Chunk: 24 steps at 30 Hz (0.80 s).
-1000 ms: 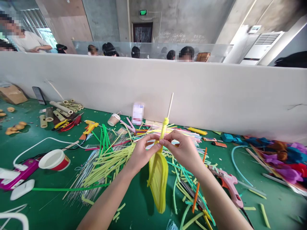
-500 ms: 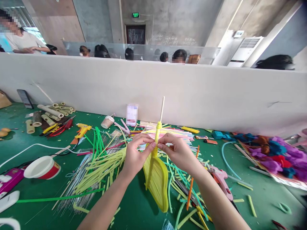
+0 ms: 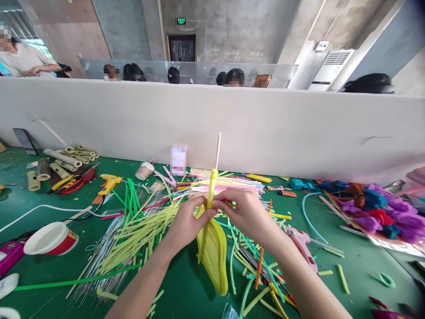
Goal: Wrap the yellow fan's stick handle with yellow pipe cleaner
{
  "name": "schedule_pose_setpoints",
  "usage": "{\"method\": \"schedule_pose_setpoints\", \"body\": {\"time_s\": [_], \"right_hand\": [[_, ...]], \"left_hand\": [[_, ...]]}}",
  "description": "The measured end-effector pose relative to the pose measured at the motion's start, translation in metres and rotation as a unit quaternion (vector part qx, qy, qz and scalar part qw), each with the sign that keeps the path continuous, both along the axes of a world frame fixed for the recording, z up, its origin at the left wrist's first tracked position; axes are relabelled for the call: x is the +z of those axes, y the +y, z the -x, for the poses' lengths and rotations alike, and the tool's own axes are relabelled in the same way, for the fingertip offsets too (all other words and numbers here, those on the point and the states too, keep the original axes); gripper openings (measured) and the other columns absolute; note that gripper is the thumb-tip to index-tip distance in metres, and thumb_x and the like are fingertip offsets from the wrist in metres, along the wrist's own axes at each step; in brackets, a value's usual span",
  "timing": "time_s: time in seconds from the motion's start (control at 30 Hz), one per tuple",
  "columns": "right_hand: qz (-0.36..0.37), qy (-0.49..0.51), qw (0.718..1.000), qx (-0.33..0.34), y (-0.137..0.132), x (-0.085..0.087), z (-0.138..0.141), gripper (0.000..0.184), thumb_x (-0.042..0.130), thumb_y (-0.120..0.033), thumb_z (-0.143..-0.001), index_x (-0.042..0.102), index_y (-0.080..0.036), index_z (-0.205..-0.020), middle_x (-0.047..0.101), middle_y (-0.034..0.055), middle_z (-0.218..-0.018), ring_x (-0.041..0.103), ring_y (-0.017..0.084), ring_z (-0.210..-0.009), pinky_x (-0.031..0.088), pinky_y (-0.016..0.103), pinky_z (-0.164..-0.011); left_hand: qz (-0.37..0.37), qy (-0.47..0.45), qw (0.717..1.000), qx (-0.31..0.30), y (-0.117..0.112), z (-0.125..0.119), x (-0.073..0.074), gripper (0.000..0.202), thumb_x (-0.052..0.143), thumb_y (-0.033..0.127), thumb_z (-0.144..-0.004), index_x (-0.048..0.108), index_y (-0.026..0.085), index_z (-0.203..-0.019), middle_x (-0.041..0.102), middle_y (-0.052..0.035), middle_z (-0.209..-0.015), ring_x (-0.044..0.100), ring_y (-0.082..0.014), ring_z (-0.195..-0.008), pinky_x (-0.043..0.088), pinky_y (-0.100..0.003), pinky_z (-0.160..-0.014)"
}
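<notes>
Both of my hands meet at the neck of a yellow pipe-cleaner leaf (image 3: 212, 254) that hangs over the green table (image 3: 186, 288). A thin white stick (image 3: 218, 150) rises from its yellow-wrapped stem above my fingers. My left hand (image 3: 186, 221) pinches the stem from the left. My right hand (image 3: 244, 212) pinches it from the right, fingers closed. A heap of yellow, green and pink pipe cleaners (image 3: 142, 226) lies just behind and left of the leaf.
A pink glue gun (image 3: 300, 246) lies right of my right forearm. A yellow glue gun (image 3: 108, 184), pliers (image 3: 71, 181), bamboo tubes (image 3: 66, 157) and a paper bowl (image 3: 49, 239) sit to the left. Coloured fluffy pieces (image 3: 378, 208) pile at right. A white partition (image 3: 265, 128) backs the table; people sit beyond.
The view has shifted right, so everything slid left in frame. My hands and the leaf have sunk slightly and stay pinched on the stem.
</notes>
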State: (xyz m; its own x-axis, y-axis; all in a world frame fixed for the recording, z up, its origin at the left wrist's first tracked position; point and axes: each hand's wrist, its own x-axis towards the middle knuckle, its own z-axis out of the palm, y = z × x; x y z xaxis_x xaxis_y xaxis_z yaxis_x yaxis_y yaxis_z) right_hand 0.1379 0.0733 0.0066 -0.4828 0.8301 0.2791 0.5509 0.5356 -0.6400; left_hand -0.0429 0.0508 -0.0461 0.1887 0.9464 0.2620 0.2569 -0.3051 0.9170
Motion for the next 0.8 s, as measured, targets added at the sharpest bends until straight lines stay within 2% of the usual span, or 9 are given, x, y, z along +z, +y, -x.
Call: {"method": "schedule_pose_setpoints", "body": {"time_s": [0.13,0.23,0.33,0.43,0.53,0.6,0.67,0.7,0.8], "right_hand": [[0.015,0.018,0.999,0.031,0.000,0.006,-0.004,0.014,0.063,-0.019,-0.091,0.076,-0.021,-0.085,0.073,0.0023,-0.079,0.064,0.016,-0.072,0.046,0.029,-0.067],[0.061,0.072,0.991,0.094,0.004,0.004,-0.006,0.015,0.063,-0.022,-0.092,0.075,-0.021,-0.083,0.071,0.0018,-0.073,0.063,0.016,-0.071,0.047,0.028,-0.065],[0.160,0.162,0.965,0.133,0.008,-0.001,-0.004,0.016,0.071,-0.034,-0.087,0.074,-0.019,-0.081,0.070,0.0015,-0.070,0.064,0.015,-0.067,0.049,0.027,-0.062],[0.265,0.232,0.923,0.156,0.009,-0.006,0.000,0.028,0.079,-0.045,-0.078,0.072,-0.018,-0.079,0.069,0.0010,-0.072,0.061,0.013,-0.060,0.050,0.026,-0.057],[0.333,0.238,0.890,0.199,0.008,-0.008,0.004,0.032,0.078,-0.048,-0.079,0.070,-0.018,-0.082,0.067,0.0001,-0.071,0.056,0.011,-0.050,0.047,0.024,-0.047],[0.342,0.230,0.885,0.216,0.007,-0.007,0.003,0.032,0.072,-0.049,-0.085,0.066,-0.018,-0.084,0.065,-0.0006,-0.068,0.053,0.010,-0.045,0.043,0.023,-0.042],[0.303,0.211,0.905,0.213,0.005,-0.005,0.001,0.032,0.065,-0.049,-0.090,0.064,-0.017,-0.083,0.062,-0.0009,-0.066,0.052,0.010,-0.048,0.041,0.024,-0.045],[0.262,0.192,0.924,0.201,0.004,-0.003,-0.001,0.032,0.063,-0.047,-0.092,0.063,-0.017,-0.082,0.061,-0.0008,-0.067,0.051,0.010,-0.052,0.041,0.024,-0.048],[0.111,0.102,0.981,0.119,-0.002,-0.002,-0.005,0.028,0.062,-0.038,-0.093,0.061,-0.018,-0.075,0.058,-0.0004,-0.070,0.047,0.012,-0.061,0.037,0.025,-0.055]], "left_hand": [[0.067,-0.084,0.991,-0.075,0.001,0.001,0.005,0.025,0.068,0.042,-0.087,0.078,0.021,-0.096,0.074,-0.0062,-0.110,0.062,-0.0287,-0.114,0.043,-0.037,-0.101],[0.138,-0.112,0.975,-0.132,-0.001,0.008,0.007,0.025,0.073,0.042,-0.082,0.080,0.019,-0.090,0.077,-0.0071,-0.096,0.067,-0.0288,-0.101,0.048,-0.036,-0.091],[0.178,-0.160,0.953,-0.187,-0.004,0.014,0.006,0.029,0.074,0.046,-0.080,0.078,0.017,-0.078,0.076,-0.0081,-0.083,0.068,-0.0253,-0.085,0.050,-0.034,-0.082],[0.218,-0.209,0.921,-0.247,-0.004,0.012,0.001,0.034,0.075,0.050,-0.077,0.074,0.018,-0.067,0.075,-0.0088,-0.075,0.067,-0.0241,-0.075,0.049,-0.038,-0.084],[0.236,-0.254,0.887,-0.306,-0.001,0.006,-0.004,0.039,0.077,0.056,-0.073,0.071,0.020,-0.061,0.073,-0.0085,-0.067,0.070,-0.0295,-0.085,0.046,-0.045,-0.098],[0.249,-0.272,0.865,-0.339,0.001,0.007,-0.004,0.042,0.075,0.059,-0.073,0.071,0.019,-0.062,0.074,-0.0102,-0.070,0.071,-0.0334,-0.095,0.046,-0.048,-0.099],[0.274,-0.271,0.865,-0.322,0.002,0.019,-0.001,0.044,0.068,0.060,-0.080,0.076,0.017,-0.076,0.077,-0.0139,-0.084,0.072,-0.0340,-0.097,0.050,-0.047,-0.093],[0.284,-0.269,0.876,-0.281,0.002,0.028,0.002,0.046,0.061,0.059,-0.087,0.078,0.016,-0.089,0.077,-0.0155,-0.094,0.073,-0.0328,-0.095,0.052,-0.046,-0.089],[0.218,-0.212,0.945,-0.122,-0.005,0.057,0.017,0.045,0.051,0.055,-0.095,0.072,0.021,-0.114,0.074,-0.0130,-0.116,0.070,-0.0288,-0.104,0.054,-0.038,-0.084]]}}
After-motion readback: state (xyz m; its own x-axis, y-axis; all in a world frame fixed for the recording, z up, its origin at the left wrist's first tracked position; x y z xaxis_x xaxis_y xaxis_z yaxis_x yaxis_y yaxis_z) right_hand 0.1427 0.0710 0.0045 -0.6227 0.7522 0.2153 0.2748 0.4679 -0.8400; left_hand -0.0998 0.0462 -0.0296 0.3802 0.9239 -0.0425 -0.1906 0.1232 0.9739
